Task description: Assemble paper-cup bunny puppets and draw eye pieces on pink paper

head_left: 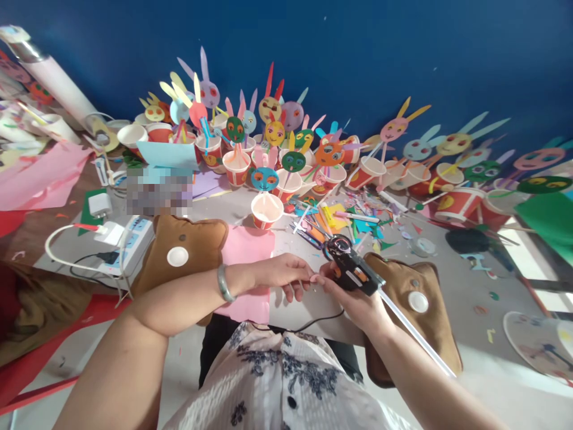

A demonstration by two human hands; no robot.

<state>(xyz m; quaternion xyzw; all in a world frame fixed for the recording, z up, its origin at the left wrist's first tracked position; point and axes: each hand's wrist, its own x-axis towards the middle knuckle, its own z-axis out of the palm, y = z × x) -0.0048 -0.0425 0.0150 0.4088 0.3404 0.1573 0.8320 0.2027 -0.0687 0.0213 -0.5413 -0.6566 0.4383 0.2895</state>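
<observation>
My left hand [292,276], with a bangle on its wrist, has its thumb and forefinger pinched together over the table. What they pinch, if anything, is too small to make out. Its fingertips meet those of my right hand [353,298]. A black hot glue gun [353,267] rests in the right palm, partly covered by the hand. From its back end a long white glue stick [414,329] runs over my forearm. Below the left hand lies a pink sheet of paper [248,245]. Just beyond stands a paper cup [267,210] with a blue rabbit face [264,178] behind its rim.
Several paper cups with rabbit faces, one of them orange [330,151], line the blue wall. Paper scraps [358,218] and scissors [308,234] lie beyond the gun. Brown cushions [197,236] flank my hands. A power strip [134,245] with cables sits at left.
</observation>
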